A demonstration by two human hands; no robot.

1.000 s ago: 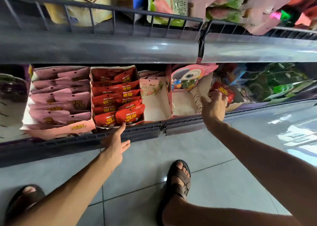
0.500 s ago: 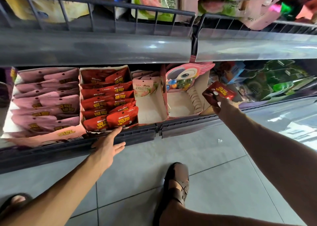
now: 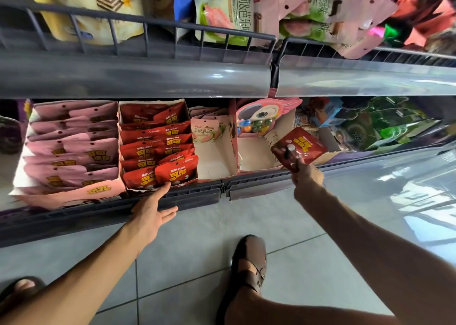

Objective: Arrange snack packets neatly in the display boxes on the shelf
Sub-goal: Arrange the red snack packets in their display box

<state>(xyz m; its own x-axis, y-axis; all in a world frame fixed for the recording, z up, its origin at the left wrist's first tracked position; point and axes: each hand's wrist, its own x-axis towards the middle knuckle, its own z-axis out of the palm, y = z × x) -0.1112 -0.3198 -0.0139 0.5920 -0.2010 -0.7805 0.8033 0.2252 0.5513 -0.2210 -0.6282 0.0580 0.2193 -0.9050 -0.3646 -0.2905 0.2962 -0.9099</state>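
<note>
The right hand (image 3: 307, 177) has pulled the red packet (image 3: 302, 147) back a little, toward the front edge of the shelf (image 3: 197, 196), by the right side of the bird box (image 3: 254, 153). Its fingers pinch the packet's near corner. The left hand (image 3: 150, 211) stays flat and open with its fingers straight. One fingertip touches the front of the red box (image 3: 151, 101).

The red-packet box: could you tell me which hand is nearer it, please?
Left. The left hand is at the front of the red-packet box; the right hand holds a loose red packet off to its right.
</note>
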